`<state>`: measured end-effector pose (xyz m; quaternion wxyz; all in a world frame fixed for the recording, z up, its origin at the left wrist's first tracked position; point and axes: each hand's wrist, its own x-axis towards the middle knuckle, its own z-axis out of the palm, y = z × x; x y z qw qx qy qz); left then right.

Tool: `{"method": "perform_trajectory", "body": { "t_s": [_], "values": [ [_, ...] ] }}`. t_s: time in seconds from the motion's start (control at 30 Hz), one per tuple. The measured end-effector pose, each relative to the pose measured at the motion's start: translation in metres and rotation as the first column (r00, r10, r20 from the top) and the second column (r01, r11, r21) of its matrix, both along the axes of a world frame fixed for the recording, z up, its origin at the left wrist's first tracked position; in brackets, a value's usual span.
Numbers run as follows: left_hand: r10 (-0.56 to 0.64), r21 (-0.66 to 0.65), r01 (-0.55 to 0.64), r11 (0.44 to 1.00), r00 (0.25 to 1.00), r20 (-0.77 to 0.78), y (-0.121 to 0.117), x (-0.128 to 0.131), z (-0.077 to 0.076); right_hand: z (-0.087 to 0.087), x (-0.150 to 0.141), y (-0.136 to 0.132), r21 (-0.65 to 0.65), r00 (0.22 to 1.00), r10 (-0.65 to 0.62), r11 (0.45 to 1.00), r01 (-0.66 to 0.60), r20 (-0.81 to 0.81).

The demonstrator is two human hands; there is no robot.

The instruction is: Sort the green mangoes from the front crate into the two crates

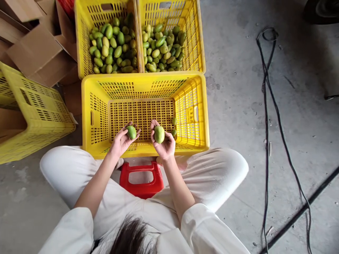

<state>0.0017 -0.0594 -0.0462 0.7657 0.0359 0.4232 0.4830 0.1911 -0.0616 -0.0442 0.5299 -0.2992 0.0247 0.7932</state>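
Note:
My left hand point(124, 140) holds a glossy green oval fruit point(131, 132) on its fingers, palm turned up. In my right hand point(164, 143) rests a paler, yellowish-green oval fruit point(159, 134), with the fingers curled around its side. Both hands are over the near side of a yellow plastic crate point(145, 150) with a slotted floor. Two small green fruits lie inside it by the right wall, the upper fruit point(174, 121) just beyond the lower fruit point(173, 133). The exact kind of fruit is not clear.
Behind stand two yellow bins, a left bin point(82, 42) and a right bin point(194, 38), each holding many green and yellowish fruits. Another yellow crate point(39, 121) and cardboard boxes point(37, 49) are at left. A red plastic stool point(143, 188) sits below me. Black cable point(266, 141) crosses the concrete floor.

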Motion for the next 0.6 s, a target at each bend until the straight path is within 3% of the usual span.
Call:
{"method": "perform_trajectory", "body": {
  "t_s": [0.27,0.43,0.6],
  "values": [
    [-0.070,0.036,0.069,0.997,0.997,0.033,-0.005,0.005,0.001,-0.018,-0.007,-0.007,-0.129,0.976,-0.062,0.991,0.035,-0.207],
    [-0.056,-0.022,0.057,0.998,0.998,0.025,-0.003,0.003,-0.001,-0.016,-0.009,-0.002,-0.129,0.992,0.037,0.990,-0.053,-0.123],
    [0.040,-0.034,-0.035,0.999,0.985,0.166,0.003,-0.002,0.003,-0.008,-0.008,0.001,-0.116,0.985,-0.101,0.990,0.085,-0.141]
  ]
}}
